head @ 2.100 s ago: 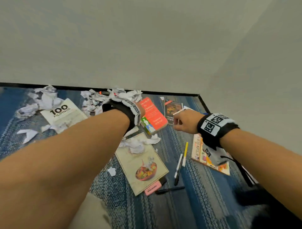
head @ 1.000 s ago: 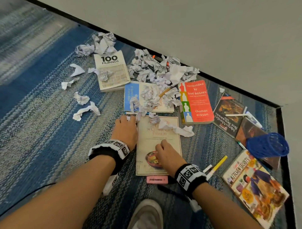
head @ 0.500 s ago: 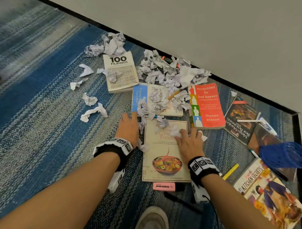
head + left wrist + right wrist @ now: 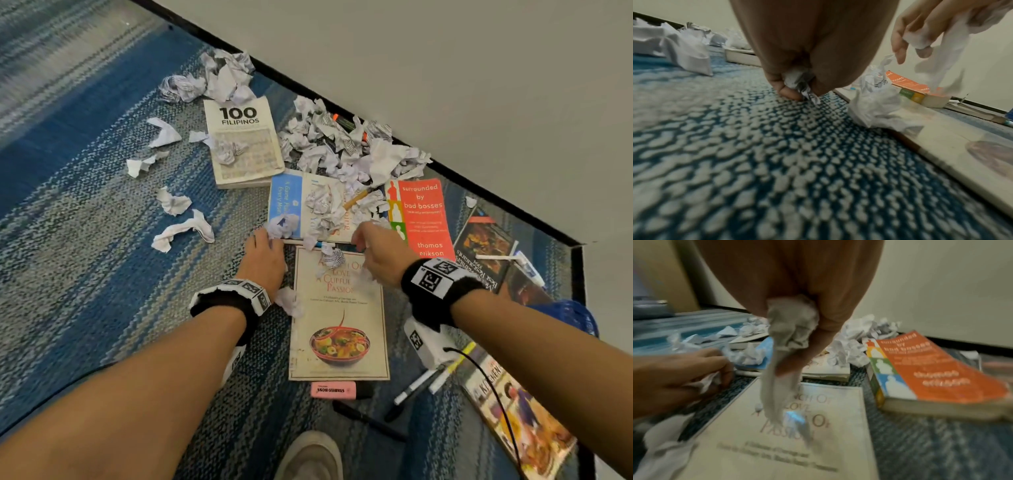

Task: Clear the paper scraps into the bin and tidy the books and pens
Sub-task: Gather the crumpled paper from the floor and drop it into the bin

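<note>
My left hand is low on the carpet beside the cream cookbook and pinches a crumpled paper scrap. Above the top of that book, my right hand grips a long twisted scrap that hangs down. Several more scraps are heaped by the wall and on the blue-and-white book. The "100 Filipinos" book, the orange book and the kitchen cookbook lie around. Pens lie on the carpet at the right. The blue mesh bin shows behind my right forearm.
A pink highlighter and a black pen lie below the cream book. Loose scraps are scattered on the carpet to the left. A dark cookbook lies near the corner. My shoe is at the bottom; the wall runs diagonally behind.
My right hand has lifted the long scrap off the cream book and moved up toward the blue-and-white book. My left hand has closed on a scrap.
</note>
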Demonstrator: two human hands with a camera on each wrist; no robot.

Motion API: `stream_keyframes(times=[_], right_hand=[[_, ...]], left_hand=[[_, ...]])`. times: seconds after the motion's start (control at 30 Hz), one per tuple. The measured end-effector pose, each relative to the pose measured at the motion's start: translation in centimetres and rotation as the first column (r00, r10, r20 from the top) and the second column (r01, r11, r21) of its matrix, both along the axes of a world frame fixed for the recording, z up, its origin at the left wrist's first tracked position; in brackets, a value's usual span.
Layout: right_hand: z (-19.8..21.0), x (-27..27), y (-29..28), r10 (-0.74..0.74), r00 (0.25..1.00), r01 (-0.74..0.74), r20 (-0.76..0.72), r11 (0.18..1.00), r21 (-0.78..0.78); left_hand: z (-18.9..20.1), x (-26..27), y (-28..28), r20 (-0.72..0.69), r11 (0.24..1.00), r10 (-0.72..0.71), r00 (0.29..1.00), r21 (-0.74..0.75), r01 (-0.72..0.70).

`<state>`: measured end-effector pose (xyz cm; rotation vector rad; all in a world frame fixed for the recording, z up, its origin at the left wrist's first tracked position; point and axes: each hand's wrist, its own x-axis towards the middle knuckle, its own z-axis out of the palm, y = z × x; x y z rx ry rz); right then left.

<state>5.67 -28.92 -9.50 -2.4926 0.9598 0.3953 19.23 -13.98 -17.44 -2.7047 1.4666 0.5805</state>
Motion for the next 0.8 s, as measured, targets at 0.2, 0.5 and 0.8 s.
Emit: stream_keyframes(times=[0.2,0.5,0.8], right_hand=[[-5.5,2.4,4.3,-0.470,0.867,0.481,0.166,0.876,-0.034],[-9.3,-1.2,6.6,-0.199,0.978,0.206,0.067,0.971,-0.124],[-7.8,-0.5,5.3,-0.824,0.430,0.773,0.370,0.547,0.320]], left_hand=[[-0.2,1.4,1.0,-0.263,0.979,0.088,0.961,-0.155,-0.132],[-1.7,-1.6,5.0,-0.187,0.958,-0.279,0.942,-0.114,0.261],[0.9,-1.2,2.5,-0.349,0.966,0.012,0.937,-0.238,-0.100]])
